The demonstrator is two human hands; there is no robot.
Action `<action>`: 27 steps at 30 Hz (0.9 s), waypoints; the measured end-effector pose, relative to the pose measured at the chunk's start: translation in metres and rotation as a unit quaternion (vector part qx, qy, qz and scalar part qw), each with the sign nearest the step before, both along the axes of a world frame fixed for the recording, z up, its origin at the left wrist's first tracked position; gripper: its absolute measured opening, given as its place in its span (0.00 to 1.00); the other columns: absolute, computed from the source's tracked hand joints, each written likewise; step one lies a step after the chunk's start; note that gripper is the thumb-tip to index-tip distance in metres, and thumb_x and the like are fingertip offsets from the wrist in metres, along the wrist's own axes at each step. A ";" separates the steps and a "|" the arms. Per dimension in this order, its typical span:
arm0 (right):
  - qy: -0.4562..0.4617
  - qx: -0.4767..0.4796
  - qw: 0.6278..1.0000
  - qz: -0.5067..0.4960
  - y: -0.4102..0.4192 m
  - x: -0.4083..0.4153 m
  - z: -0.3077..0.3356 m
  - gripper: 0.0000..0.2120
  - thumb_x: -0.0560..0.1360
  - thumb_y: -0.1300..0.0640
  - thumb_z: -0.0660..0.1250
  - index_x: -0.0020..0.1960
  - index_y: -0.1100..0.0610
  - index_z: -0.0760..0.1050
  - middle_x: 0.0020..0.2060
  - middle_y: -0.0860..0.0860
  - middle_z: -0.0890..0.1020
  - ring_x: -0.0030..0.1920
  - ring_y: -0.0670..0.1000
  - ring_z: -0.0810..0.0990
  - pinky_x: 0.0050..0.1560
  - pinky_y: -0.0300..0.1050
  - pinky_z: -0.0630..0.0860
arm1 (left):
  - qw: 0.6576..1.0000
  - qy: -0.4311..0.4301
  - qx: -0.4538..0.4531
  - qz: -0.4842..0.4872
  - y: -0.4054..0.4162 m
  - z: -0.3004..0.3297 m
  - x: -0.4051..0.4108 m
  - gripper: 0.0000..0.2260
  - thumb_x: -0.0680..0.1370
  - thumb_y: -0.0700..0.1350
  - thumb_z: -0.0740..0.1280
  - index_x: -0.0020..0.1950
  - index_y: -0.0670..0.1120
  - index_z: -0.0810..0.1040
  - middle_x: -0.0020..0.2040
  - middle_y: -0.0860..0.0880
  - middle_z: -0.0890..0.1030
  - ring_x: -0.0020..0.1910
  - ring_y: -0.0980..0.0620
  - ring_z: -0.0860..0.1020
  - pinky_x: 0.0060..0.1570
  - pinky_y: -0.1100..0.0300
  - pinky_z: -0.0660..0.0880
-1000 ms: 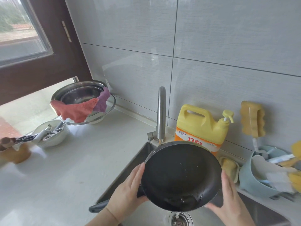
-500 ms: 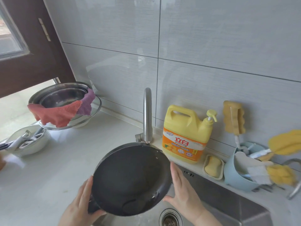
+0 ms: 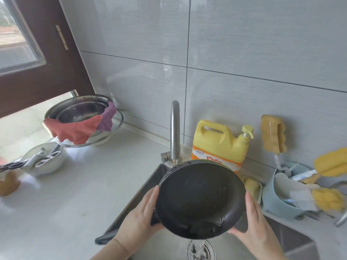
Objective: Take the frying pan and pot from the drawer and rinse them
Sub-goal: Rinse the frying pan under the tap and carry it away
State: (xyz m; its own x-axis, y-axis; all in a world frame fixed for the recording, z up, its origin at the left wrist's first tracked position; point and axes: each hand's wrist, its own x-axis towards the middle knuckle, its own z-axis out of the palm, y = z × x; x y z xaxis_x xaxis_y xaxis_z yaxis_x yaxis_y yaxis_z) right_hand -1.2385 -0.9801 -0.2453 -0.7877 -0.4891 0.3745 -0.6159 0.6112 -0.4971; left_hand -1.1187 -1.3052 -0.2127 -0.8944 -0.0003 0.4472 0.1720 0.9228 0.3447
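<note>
Low in the frame's centre, the left hand [image 3: 139,218] and right hand [image 3: 252,225] are clasping the tilted frying pan [image 3: 201,199] over the sink [image 3: 169,246], draining rinse water, pot nowhere evident.

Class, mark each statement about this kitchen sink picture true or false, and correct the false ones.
1. Both hands, left hand and right hand, hold the round black frying pan. True.
2. The pan is held over the white countertop. False: it is over the steel sink.
3. The yellow detergent jug stands behind the pan. True.
4. The red cloth lies in the sink. False: it hangs over the metal bowl.
</note>
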 end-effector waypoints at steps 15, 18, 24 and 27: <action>0.139 -0.001 0.979 -0.149 0.061 0.020 0.048 0.49 0.72 0.30 0.61 0.79 0.59 0.48 0.68 0.63 0.65 0.63 0.60 0.69 0.52 0.64 0.72 | 0.988 0.119 -0.052 -0.079 0.061 0.039 -0.030 0.54 0.66 0.53 0.78 0.80 0.44 0.46 0.68 0.41 0.67 0.55 0.42 0.82 0.43 0.60 0.80; 0.142 -0.012 0.980 -0.138 0.070 0.020 0.054 0.45 0.75 0.29 0.54 0.79 0.58 0.48 0.77 0.51 0.60 0.62 0.61 0.70 0.53 0.57 0.75 | 0.984 0.146 -0.058 -0.085 0.063 0.044 -0.033 0.52 0.70 0.52 0.77 0.80 0.44 0.44 0.68 0.40 0.67 0.55 0.42 0.81 0.42 0.60 0.80; 0.216 -0.053 0.962 -0.157 0.064 0.018 0.100 0.40 0.78 0.34 0.58 0.70 0.67 0.54 0.59 0.65 0.68 0.56 0.63 0.72 0.60 0.48 0.72 | 0.972 0.206 -0.071 -0.089 0.060 0.061 -0.035 0.49 0.71 0.52 0.75 0.80 0.44 0.44 0.69 0.38 0.67 0.62 0.44 0.75 0.43 0.58 0.79; 0.157 -0.037 0.976 -0.144 0.062 0.017 0.104 0.42 0.76 0.32 0.57 0.73 0.65 0.54 0.62 0.64 0.68 0.59 0.62 0.71 0.68 0.36 0.66 | 0.980 0.175 -0.054 -0.076 0.063 0.064 -0.033 0.48 0.71 0.55 0.73 0.80 0.44 0.46 0.68 0.39 0.68 0.59 0.45 0.77 0.39 0.60 0.79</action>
